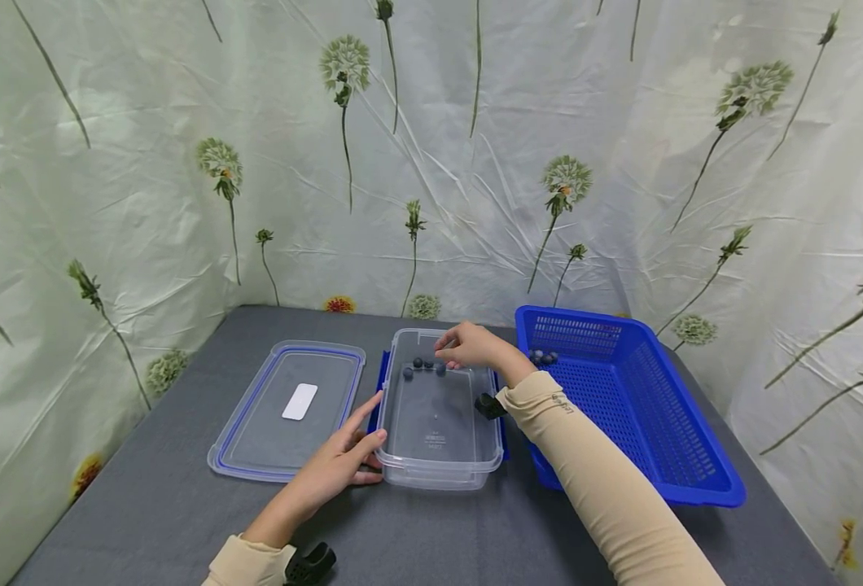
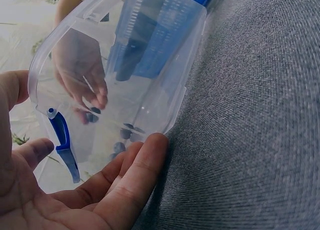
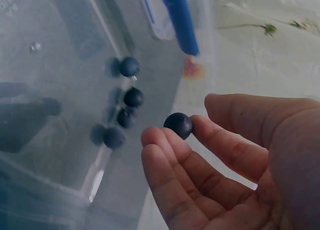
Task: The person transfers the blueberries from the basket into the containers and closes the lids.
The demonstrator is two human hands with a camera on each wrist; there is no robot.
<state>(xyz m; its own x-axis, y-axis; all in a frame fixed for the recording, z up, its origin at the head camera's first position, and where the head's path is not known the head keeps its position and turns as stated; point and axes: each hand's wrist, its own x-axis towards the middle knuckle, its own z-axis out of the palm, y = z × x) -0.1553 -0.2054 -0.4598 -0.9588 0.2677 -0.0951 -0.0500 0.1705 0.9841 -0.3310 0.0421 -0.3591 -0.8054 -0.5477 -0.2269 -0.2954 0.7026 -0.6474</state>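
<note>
A clear plastic box (image 1: pixel 439 423) with blue side clips (image 2: pixel 61 132) stands on the table, several blueberries (image 3: pixel 129 66) near its far end. My right hand (image 1: pixel 471 346) is over that far end. In the right wrist view, my right hand (image 3: pixel 215 165) pinches one blueberry (image 3: pixel 178 126) between its fingertips, above the others. My left hand (image 1: pixel 339 456) rests against the box's left side, fingers spread and mostly straight. The left wrist view shows its fingers (image 2: pixel 132 182) touching the box wall beside the hanging clip.
The box's lid (image 1: pixel 263 443), clear with a blue seal and a white label (image 1: pixel 300 402), lies flat to the left. A blue perforated basket (image 1: pixel 703 439) stands at the right, with several blueberries (image 1: pixel 544 357) in its far left corner. A floral curtain (image 1: pixel 439 163) hangs behind the table.
</note>
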